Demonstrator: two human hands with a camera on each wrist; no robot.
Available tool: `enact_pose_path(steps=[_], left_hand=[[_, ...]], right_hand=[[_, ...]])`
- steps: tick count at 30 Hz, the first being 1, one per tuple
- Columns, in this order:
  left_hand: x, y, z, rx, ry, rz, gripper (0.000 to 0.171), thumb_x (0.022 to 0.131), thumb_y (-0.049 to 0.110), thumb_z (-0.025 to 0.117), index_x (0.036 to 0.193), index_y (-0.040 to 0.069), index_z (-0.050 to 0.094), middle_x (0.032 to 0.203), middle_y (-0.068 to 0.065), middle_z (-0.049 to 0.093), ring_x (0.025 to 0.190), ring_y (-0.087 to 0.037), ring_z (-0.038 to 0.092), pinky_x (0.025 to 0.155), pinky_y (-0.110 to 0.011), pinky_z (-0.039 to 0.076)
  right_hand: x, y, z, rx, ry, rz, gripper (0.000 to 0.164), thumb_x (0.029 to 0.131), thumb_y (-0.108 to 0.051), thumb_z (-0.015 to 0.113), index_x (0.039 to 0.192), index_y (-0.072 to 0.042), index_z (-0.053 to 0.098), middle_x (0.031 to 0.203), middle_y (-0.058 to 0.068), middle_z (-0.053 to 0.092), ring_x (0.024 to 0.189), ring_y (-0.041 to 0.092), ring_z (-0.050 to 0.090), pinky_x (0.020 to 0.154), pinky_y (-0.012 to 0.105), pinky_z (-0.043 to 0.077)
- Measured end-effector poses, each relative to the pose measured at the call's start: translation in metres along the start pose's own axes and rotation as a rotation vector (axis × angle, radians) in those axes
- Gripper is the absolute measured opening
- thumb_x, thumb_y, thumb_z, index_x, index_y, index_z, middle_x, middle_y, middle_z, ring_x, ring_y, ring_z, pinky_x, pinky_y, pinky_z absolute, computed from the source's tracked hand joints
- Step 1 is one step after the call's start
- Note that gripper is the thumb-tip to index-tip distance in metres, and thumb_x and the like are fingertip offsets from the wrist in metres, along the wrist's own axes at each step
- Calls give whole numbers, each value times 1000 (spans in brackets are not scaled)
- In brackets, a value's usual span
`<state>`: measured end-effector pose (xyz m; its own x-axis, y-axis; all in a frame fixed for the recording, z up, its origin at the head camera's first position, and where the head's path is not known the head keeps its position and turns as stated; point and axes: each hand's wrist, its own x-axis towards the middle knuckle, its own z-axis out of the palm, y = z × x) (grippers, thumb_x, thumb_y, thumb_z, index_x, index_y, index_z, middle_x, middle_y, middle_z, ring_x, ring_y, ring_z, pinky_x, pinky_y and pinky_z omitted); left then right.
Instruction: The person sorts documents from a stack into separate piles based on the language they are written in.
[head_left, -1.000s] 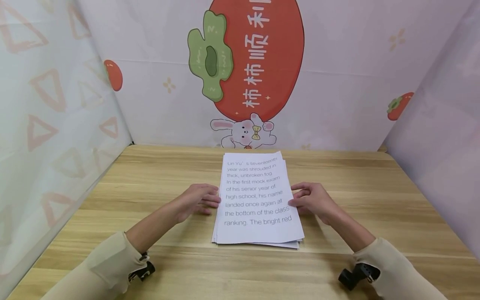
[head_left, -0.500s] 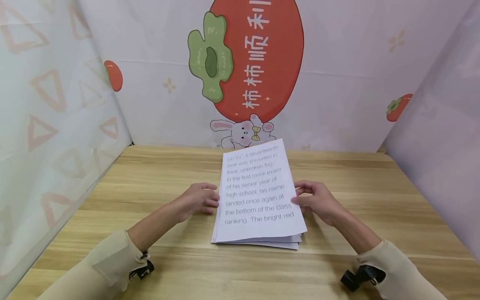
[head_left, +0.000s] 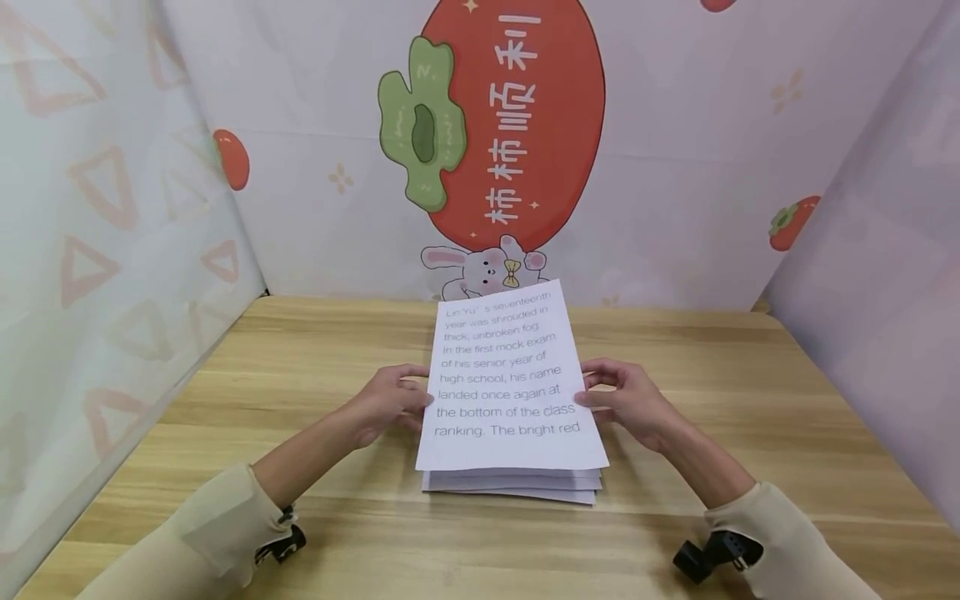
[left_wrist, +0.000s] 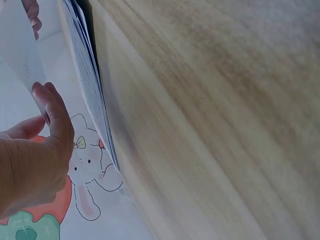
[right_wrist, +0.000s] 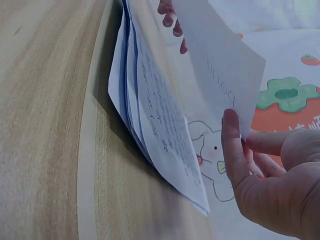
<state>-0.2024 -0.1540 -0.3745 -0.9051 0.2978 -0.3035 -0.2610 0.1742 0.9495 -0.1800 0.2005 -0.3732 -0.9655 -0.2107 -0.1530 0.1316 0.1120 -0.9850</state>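
Note:
A white sheet of paper (head_left: 504, 375) with large printed English text is raised above a stack of papers (head_left: 517, 483) on the table. My left hand (head_left: 392, 400) pinches the sheet's left edge, thumb on top and fingers beneath. At the opposite edge, my right hand (head_left: 630, 400) pinches it the same way. The wrist views show a gap between the lifted sheet (right_wrist: 225, 55) and the stack (right_wrist: 155, 110), whose upper page also bears print. In the head view the lifted sheet covers most of the stack; only its near edges show, slightly uneven.
The wood-grain table (head_left: 300, 358) extends around the papers. A white cloth backdrop (head_left: 675, 167) with a printed persimmon (head_left: 525, 100) and rabbit stands behind it, and cloth side walls rise left and right. Black wrist cameras (head_left: 281, 546) hang below the beige sleeves (head_left: 202, 533).
The top sheet lay on the stack; its right side rose first, then its left. It is now apart from the stack and slightly further left. My left hand has taken hold of its edge.

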Motion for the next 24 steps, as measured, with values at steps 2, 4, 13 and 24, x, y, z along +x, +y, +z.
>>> enact_pose_path(steps=[2, 4, 13, 24], left_hand=[[-1, 0, -1, -4, 9, 5, 52, 96, -10, 58, 146, -10, 43, 96, -12, 72, 77, -19, 69, 61, -29, 60], [-2, 1, -3, 2, 16, 12, 50, 97, -9, 58, 145, -10, 44, 94, -10, 72, 76, -19, 69, 60, -28, 60], [-5, 1, -12, 24, 53, 44, 43, 97, -8, 58, 139, -9, 46, 89, -8, 71, 70, -19, 66, 58, -26, 58], [-8, 1, -31, 49, 108, 54, 43, 98, -8, 59, 140, -7, 48, 96, -11, 71, 73, -20, 66, 60, -27, 59]], right_hand=[[1, 0, 2, 3, -8, -2, 50, 92, 9, 69, 137, 15, 49, 101, 8, 62, 83, 17, 69, 73, 33, 65], [1, -1, 4, 3, -14, -2, 50, 92, 9, 69, 138, 14, 49, 101, 8, 62, 84, 17, 69, 73, 34, 65], [8, -5, 8, -55, -29, 19, 53, 97, 0, 64, 145, 12, 45, 107, 9, 59, 89, 18, 66, 74, 35, 64], [30, -12, 26, -77, -3, 25, 49, 95, 5, 64, 142, 7, 50, 104, 11, 60, 88, 19, 66, 74, 39, 66]])
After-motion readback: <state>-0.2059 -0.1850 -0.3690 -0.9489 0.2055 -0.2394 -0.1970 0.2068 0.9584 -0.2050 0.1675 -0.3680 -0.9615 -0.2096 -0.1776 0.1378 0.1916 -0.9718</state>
